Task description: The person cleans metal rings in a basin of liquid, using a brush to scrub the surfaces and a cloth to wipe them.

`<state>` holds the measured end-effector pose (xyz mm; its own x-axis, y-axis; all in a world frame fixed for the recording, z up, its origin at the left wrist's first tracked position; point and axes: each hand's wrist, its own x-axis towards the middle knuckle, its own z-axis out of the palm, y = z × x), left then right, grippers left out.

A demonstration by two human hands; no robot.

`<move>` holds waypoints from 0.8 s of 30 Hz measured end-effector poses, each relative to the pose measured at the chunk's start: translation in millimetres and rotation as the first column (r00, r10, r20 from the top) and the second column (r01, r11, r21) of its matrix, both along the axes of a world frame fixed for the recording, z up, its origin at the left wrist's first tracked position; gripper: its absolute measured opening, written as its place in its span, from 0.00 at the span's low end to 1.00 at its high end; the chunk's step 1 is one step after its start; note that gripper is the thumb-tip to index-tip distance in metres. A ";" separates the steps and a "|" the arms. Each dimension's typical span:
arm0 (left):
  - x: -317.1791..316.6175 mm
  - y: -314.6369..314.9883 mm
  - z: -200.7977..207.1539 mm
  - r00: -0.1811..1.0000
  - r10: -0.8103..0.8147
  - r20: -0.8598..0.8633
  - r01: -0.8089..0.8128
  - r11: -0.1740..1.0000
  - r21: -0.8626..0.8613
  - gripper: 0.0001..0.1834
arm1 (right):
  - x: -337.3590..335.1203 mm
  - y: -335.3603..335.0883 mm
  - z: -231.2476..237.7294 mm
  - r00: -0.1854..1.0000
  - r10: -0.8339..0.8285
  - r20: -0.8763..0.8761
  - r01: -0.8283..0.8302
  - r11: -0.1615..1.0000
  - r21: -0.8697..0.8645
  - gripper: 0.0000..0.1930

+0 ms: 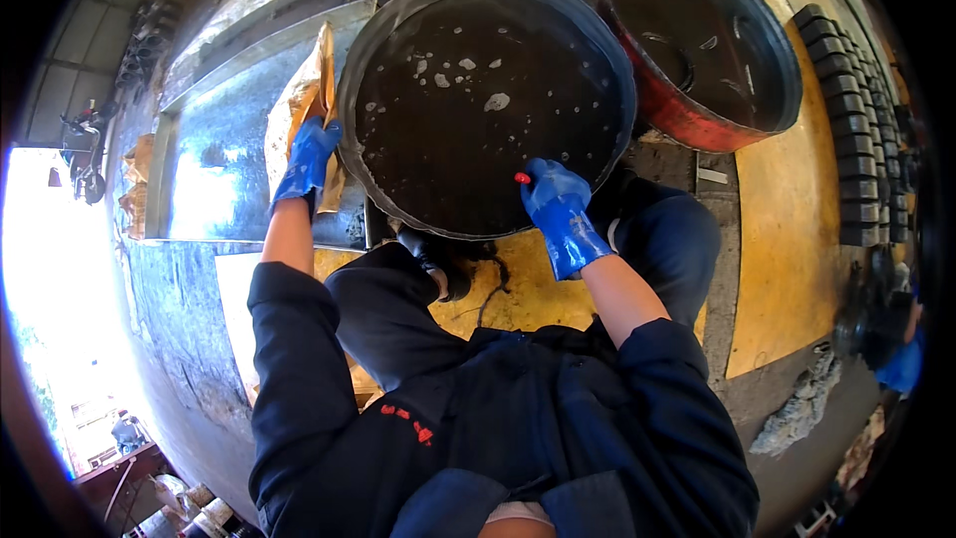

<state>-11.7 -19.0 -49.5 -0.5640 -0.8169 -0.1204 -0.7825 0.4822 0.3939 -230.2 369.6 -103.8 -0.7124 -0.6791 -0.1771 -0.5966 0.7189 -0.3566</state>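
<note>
Tub (615,90) of dark liquid (468,154), a red drum (677,105) crowding its right, could slop if the right leg (667,239) knocks it. The paper sack (299,105) left of it might tip if the left hand (311,154), fingers curled around it, slips. The right hand (556,197) has fingers closed around a red handle (522,178).

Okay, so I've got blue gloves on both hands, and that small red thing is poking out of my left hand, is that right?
Not quite. The head view shows the small red thing poking out of your right hand, not your left hand. Both hands do wear blue gloves.
</note>
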 end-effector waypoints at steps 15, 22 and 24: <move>45.5 -7.1 42.5 0.863 0.355 -0.359 -0.176 0.878 0.444 0.39 | -1.5 -9.3 5.8 0.999 -0.001 0.039 -0.002 0.996 0.084 0.12; 49.5 36.7 61.6 0.631 0.570 -0.526 -0.285 0.801 0.526 0.40 | -3.2 -5.9 16.3 0.993 0.027 0.111 -0.046 0.985 0.169 0.16; 36.8 35.0 69.7 0.764 0.449 -0.464 -0.281 0.878 0.388 0.38 | -5.7 -7.8 18.0 0.991 0.026 0.133 -0.051 0.981 0.189 0.16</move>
